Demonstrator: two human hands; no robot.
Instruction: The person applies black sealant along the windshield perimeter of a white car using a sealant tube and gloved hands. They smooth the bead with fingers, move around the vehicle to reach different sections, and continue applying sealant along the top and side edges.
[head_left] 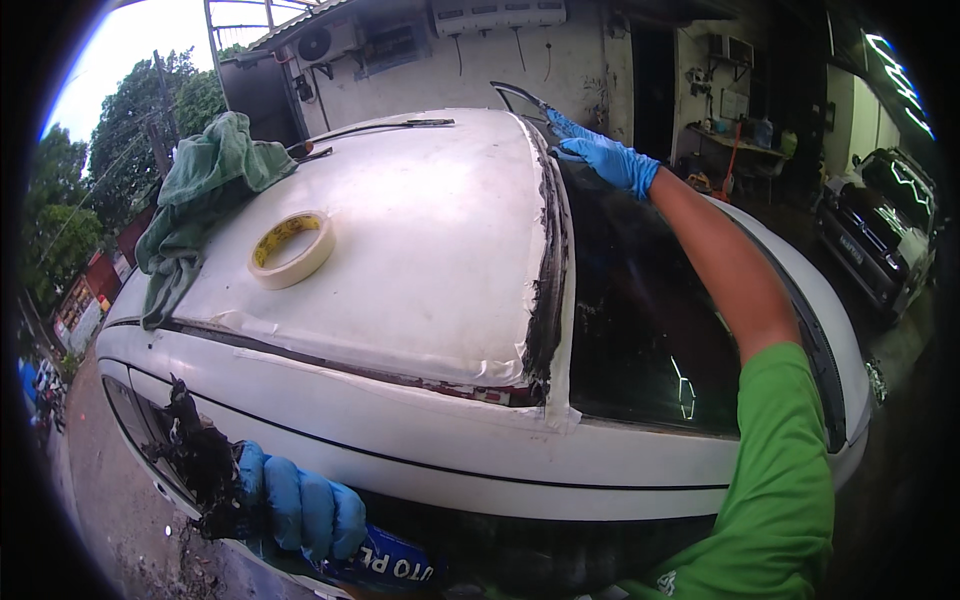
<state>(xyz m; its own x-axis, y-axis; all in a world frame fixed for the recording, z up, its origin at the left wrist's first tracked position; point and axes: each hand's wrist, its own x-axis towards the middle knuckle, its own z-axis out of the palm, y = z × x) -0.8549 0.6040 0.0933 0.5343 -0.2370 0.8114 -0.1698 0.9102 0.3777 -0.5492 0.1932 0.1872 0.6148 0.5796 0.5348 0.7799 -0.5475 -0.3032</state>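
Note:
My right hand [612,160], in a blue glove, reaches to the far end of the seam between roof and windshield. Its fingers are closed on a thin strip of tape [523,100] with dark edges, which curls up off the roof. At the lower left my left hand [305,500], also gloved in blue, is wrapped round a crumpled wad of tape [205,465] smeared with black. A ragged black band of sealant [548,290] runs along the edge of the white car roof [420,220]. Pale masking tape [558,390] borders the windshield [640,300].
On the roof lie a roll of masking tape [291,250] and, at its left side, a green cloth [215,165]. A blue printed item [395,560] shows below my left hand. A dark vehicle [880,225] stands at the right, near a cluttered table [740,143].

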